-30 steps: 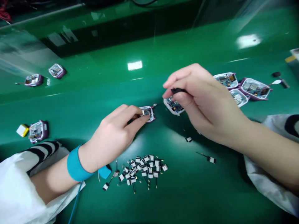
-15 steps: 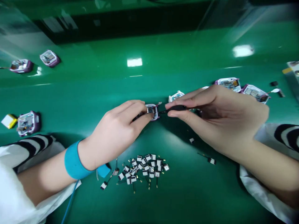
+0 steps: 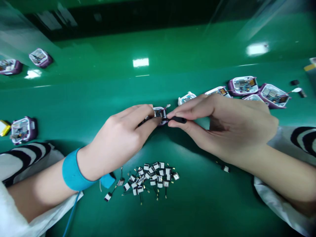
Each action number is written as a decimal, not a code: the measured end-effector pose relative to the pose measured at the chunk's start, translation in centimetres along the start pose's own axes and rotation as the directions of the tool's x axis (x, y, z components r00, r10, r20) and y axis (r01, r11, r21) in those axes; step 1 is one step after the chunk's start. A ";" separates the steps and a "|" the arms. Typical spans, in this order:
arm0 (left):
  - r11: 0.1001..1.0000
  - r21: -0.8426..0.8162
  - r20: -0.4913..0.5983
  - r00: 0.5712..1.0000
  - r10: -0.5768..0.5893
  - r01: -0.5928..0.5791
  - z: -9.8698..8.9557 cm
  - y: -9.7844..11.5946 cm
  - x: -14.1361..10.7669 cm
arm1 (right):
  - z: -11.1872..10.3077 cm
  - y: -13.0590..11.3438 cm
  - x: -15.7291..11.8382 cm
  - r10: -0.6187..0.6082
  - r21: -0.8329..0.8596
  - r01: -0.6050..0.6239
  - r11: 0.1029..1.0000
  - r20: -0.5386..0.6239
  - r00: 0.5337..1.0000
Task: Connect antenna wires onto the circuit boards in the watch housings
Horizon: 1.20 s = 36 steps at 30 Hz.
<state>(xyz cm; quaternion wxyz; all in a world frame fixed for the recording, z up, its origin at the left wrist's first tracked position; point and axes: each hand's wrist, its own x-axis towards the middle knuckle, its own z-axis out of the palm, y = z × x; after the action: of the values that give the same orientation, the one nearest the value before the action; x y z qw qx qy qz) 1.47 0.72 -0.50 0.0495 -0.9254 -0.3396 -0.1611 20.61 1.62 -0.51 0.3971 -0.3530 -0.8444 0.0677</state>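
Observation:
In the middle of the bench, my left hand (image 3: 120, 138) is closed around a small purple-and-white watch case (image 3: 160, 113) with an exposed circuit board. Its fingers cover the case's left part. My right hand (image 3: 229, 121) pinches a slim black tool (image 3: 179, 119) between thumb and fingertips. That tool points left, and its tip is at the right side of the case; the exact contact is too small to make out. A small whitish disc on a wire (image 3: 168, 106) sticks out at the case's upper right corner.
A pile of small white-and-black parts with short leads (image 3: 153, 177) lies in front. More open watch cases stand at right (image 3: 244, 86), far left (image 3: 40, 57) and left (image 3: 23, 130). A blue wrist strap (image 3: 74, 171) with a cord (image 3: 71, 214) is on my left wrist.
My right hand has moved left with the black tool, bringing it up to the watch case. My left hand still holds the case. The view has shifted slightly.

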 end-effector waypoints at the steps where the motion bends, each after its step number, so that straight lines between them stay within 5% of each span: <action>1: 1.000 0.002 -0.004 1.000 0.002 -0.002 0.0 0.0 0.0 | 0.0 -0.1 0.0 -0.024 -0.044 0.025 0.999 0.008 1.000; 8: 1.000 0.015 0.000 1.000 -0.008 0.008 0.1 0.1 0.1 | 0.3 -0.2 -0.1 -0.171 -0.046 0.170 0.984 -0.009 0.985; 19: 1.000 -0.001 0.036 0.999 -0.027 0.027 0.3 -0.1 0.0 | 1.2 -0.1 -0.3 -0.027 0.000 0.027 1.000 -0.016 0.999; 36: 1.000 -0.019 0.001 1.000 0.002 -0.002 0.5 -0.1 0.0 | 2.3 0.5 -0.2 -0.122 0.075 0.124 0.989 -0.037 0.992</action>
<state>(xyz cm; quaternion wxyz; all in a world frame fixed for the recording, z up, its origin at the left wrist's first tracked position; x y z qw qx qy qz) 1.52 0.90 -0.98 0.0406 -0.9262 -0.3373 -0.1636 19.32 2.21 -2.33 0.4276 -0.2857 -0.8548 0.0700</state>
